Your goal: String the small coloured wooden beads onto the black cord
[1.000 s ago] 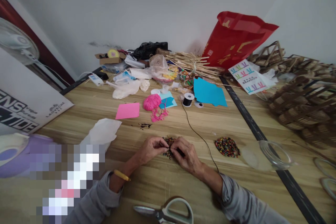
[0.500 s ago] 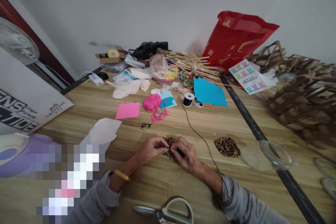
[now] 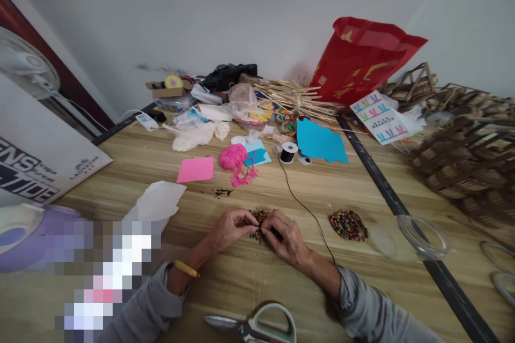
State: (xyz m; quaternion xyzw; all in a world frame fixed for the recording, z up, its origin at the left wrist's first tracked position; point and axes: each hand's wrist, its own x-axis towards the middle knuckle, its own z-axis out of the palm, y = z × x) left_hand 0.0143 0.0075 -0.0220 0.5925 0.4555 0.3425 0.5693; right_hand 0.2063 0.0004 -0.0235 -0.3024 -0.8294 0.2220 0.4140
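Note:
My left hand and my right hand meet over a small heap of mixed-colour beads on the wooden table. Both are closed, with thumbs and fingertips pinched close together. Whatever sits between the fingertips is too small and too covered to make out. A black cord runs from a spool down past my right forearm. Right of my right hand lies a coiled pile of strung multicoloured beads. Scissors with pale handles rest on the table nearest me, blades pointing left.
Pink yarn, a pink card and blue sheets lie farther back. Clutter and straw strips line the wall by a red bag. Woven baskets crowd the right; a clear tubing coil lies nearer.

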